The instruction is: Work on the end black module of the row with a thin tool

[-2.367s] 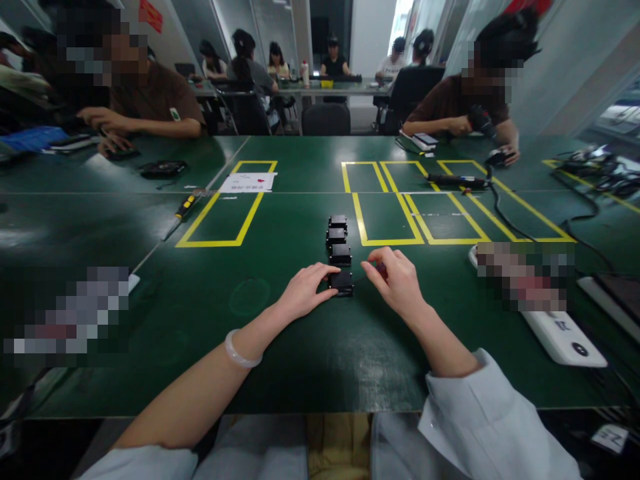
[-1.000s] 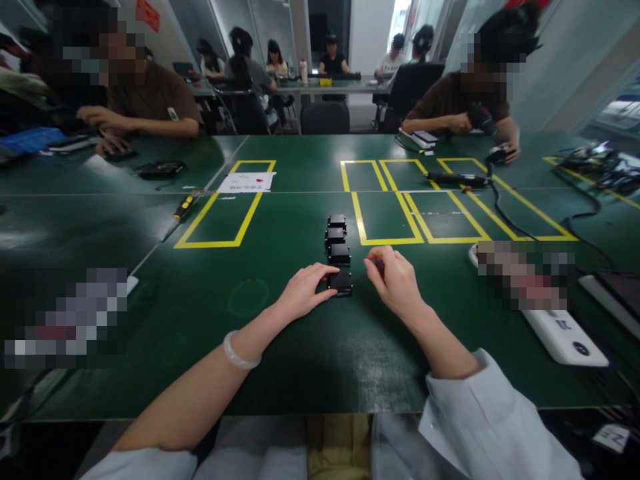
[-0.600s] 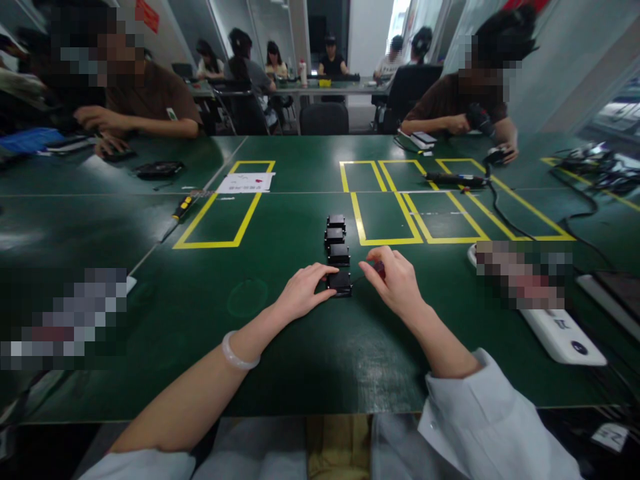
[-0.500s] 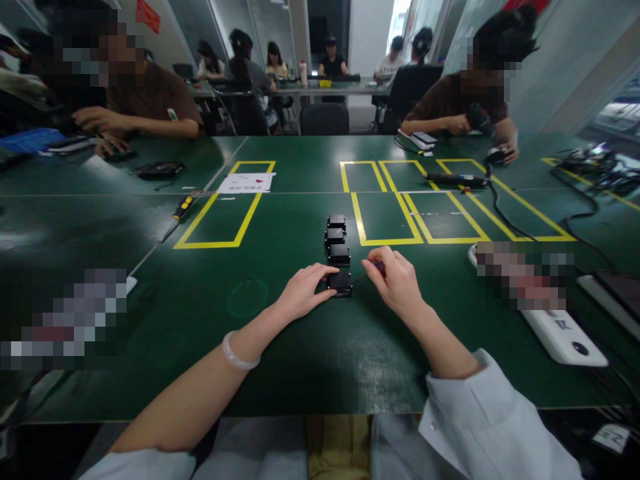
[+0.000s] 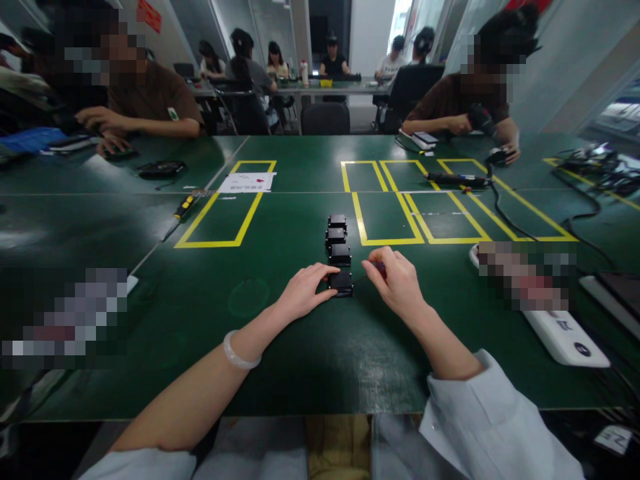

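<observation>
My left hand (image 5: 305,291) grips the near black rectangular block (image 5: 341,284) by its left side, thumb at the near edge and fingers at the far edge. The block lies flat on the green table. In my right hand (image 5: 397,277) is a screwdriver (image 5: 381,267), its dark reddish handle mostly hidden by my fingers. Its thin shaft points left and reaches the right side of that block. Beyond it, more black blocks (image 5: 339,253) of the same kind stand in a row leading away from me.
Yellow tape outlines (image 5: 240,230) mark the table. A yellow-and-black screwdriver (image 5: 185,207) lies to the left, beside a white paper (image 5: 249,182). A black electric screwdriver (image 5: 457,180) with a cable lies at back right. A white device (image 5: 570,337) is near my right arm. Two co-workers sit opposite.
Both hands keep nearly the same place on the block and the screwdriver. The whole view has shifted very slightly; no object has visibly moved on the table.
</observation>
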The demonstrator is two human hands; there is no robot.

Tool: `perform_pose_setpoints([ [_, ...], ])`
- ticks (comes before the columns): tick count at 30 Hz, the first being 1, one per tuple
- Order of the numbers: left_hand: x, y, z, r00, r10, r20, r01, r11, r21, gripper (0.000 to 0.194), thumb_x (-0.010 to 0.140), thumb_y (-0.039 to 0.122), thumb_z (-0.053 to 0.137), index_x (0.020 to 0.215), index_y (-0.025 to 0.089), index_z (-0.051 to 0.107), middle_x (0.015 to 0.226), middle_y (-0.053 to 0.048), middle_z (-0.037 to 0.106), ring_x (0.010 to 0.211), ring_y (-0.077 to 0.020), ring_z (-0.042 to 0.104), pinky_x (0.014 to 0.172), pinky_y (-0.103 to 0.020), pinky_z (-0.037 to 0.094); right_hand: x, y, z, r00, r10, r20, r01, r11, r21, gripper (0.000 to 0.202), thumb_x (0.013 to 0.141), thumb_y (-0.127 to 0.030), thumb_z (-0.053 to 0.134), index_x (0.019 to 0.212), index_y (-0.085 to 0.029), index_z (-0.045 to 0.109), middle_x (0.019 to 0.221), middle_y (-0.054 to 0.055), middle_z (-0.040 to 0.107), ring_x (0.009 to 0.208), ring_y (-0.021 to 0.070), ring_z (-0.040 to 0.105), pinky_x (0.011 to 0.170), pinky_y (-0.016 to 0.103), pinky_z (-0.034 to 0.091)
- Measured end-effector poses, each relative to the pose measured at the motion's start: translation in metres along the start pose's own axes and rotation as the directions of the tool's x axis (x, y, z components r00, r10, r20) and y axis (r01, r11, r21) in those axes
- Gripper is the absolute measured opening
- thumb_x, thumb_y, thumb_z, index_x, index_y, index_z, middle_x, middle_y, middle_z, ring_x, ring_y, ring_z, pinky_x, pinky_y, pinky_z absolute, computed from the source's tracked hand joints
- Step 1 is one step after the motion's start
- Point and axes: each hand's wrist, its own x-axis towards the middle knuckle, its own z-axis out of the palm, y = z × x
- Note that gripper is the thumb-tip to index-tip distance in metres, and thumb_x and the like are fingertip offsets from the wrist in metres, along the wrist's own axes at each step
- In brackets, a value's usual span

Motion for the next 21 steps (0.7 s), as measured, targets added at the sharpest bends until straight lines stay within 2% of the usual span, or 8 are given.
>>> perform_pose_setpoints([
  [7, -0.0001, -0.0025, 0.0022, 1.0, 0.002, -0.008, -0.002, 1.0, -0.002, 0.037, 0.087, 0.033, 0.062, 0.121, 0.026, 0.052, 0.108, -0.003, 0.06, 0.097, -0.0215, 0.059, 0.085, -0.035, 0.044, -0.0018, 0.0008, 0.0034, 1.0, 0.024, 0.005, -0.025, 0.998, 0.057, 0.014, 0.092, -0.025, 0.041, 0.1, -0.02, 0.052, 0.077, 0.003, 0.061, 0.067, 0.016, 0.056, 0.067, 0.029, 0.042],
  [15, -0.0002, -0.001, 0.0004, 1.0, 0.006, -0.004, -0.006, 1.0, -0.015, 0.037, 0.087, 0.032, 0.062, 0.122, 0.025, 0.052, 0.112, -0.004, 0.06, 0.099, -0.0218, 0.059, 0.086, -0.035, 0.045, -0.0008, -0.0008, 0.0006, 1.0, 0.008, -0.001, -0.007, 1.0, 0.031, 0.014, 0.094, -0.032, 0.045, 0.089, -0.02, 0.053, 0.073, 0.002, 0.059, 0.063, 0.0146, 0.051, 0.065, 0.028, 0.04],
  [21, 0.0001, 0.0002, -0.0006, 1.0, 0.001, 0.003, -0.001, 1.0, -0.014, 0.036, 0.087, 0.033, 0.061, 0.121, 0.025, 0.052, 0.111, -0.004, 0.06, 0.097, -0.0213, 0.059, 0.087, -0.036, 0.045, -0.0025, 0.0014, 0.0043, 1.0, 0.022, -0.015, -0.021, 0.999, 0.05, 0.014, 0.094, -0.027, 0.04, 0.098, -0.019, 0.051, 0.079, 0.004, 0.063, 0.069, 0.0164, 0.058, 0.067, 0.029, 0.044],
])
